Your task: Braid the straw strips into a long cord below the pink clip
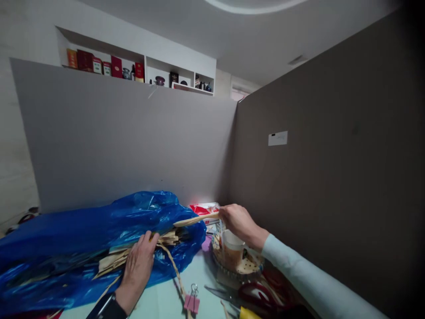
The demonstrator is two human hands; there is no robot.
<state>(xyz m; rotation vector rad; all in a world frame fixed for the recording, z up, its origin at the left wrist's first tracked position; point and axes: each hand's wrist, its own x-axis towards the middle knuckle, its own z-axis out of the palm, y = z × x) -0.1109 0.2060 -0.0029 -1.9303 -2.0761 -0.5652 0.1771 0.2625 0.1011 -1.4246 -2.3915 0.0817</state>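
Observation:
My right hand (241, 225) is closed on one end of a pale dried leaf strip (192, 220), which points left over the blue plastic bag (142, 206). My left hand (140, 261) grips a bundle of dried leaf strips (113, 261) lying in the bag's folds; its fingertips are partly hidden. From beside this hand, a braided straw cord (174, 266) runs down across the pale table cover. A pink binder clip (191, 302) is fixed on the cord near the bottom edge.
Below my right hand stands a round basket (229, 275) holding a cup (232, 248). Scissors with dark red handles (257, 296) and a yellow object (249, 313) lie at the front right. Grey partitions (139, 141) rise behind and on the right. Red-and-white packaging (204, 208) sits in the corner.

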